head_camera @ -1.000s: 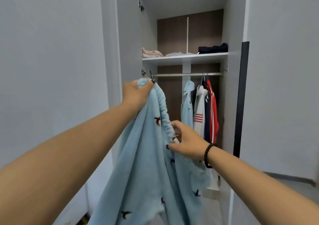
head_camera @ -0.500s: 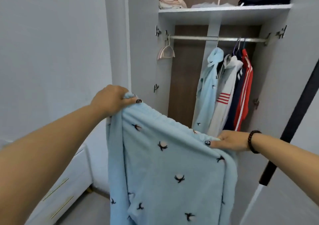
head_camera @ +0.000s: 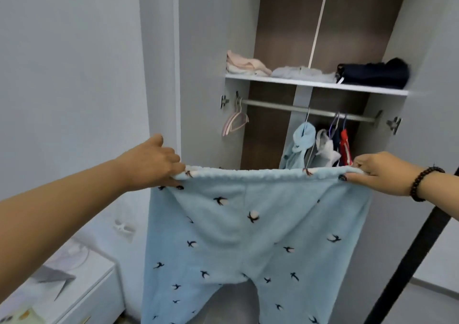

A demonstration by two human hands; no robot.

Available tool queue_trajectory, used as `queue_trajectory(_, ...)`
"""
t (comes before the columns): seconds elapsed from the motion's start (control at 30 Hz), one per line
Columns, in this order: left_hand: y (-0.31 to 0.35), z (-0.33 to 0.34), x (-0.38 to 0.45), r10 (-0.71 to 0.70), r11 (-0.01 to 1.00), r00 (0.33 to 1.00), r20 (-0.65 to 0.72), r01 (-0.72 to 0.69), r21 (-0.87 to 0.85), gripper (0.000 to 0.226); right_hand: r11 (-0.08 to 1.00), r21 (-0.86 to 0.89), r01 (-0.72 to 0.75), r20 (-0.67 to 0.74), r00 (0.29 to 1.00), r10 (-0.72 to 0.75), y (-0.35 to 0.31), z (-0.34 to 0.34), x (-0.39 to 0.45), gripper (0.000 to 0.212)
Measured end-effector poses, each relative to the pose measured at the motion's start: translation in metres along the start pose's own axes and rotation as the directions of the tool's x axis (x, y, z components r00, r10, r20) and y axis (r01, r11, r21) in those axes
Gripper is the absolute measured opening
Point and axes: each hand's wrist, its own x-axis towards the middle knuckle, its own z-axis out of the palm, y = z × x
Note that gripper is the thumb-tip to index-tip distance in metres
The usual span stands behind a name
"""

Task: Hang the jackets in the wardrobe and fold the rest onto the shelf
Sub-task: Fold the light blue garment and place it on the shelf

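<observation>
Holding the blue trousers (head_camera: 248,236) spread wide in front of the open wardrobe (head_camera: 203,50), I see them fill the frame from centre to 6 o'clock, legs hanging down. My left hand (head_camera: 159,166) pinches the waistband at 9 o'clock, fingers curled over the fabric; my right hand (head_camera: 380,172), at 3 o'clock, pinches the other end with thumb in front. Behind, at 1 o'clock, jackets (head_camera: 320,147) hang on the rail (head_camera: 273,105), a pink hanger (head_camera: 234,123) at its left end. Folded clothes (head_camera: 248,66) lie on the shelf (head_camera: 315,85) above.
</observation>
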Motion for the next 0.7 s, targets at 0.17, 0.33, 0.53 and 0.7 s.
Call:
queue_trajectory(0.17, 0.004, -0.034, 0.026, 0.074, 0.997, 0.977, 0.198, -0.078, 0.012, 0.036, 0.989, -0.082, 0.123, -0.061, 0.99, -0.128, 0.025, -0.076, -0.005, 0.029)
queue_trajectory(0.33, 0.01, -0.052, 0.055, -0.077, 0.989, 0.905, 0.419, 0.122, -0.082, 0.067, 0.971, -0.225, 0.077, -0.026, 0.996, -0.085, 0.034, -0.103, -0.005, 0.027)
queue_trajectory(0.53, -0.024, -0.039, 0.104, -0.29, 0.911, 0.849, 0.442, 0.386, -0.145, 0.044, 0.947, -0.321, 0.024, -0.158, 0.984, -0.079, 0.032, -0.115, 0.017, 0.004)
queue_trajectory(0.7, -0.06, -0.01, 0.135, -0.268, 0.87, 0.829, 0.491, 0.427, -0.247, 0.013, 0.873, -0.448, 0.19, -0.231, 0.919, -0.318, 0.03, -0.134, 0.03, 0.012)
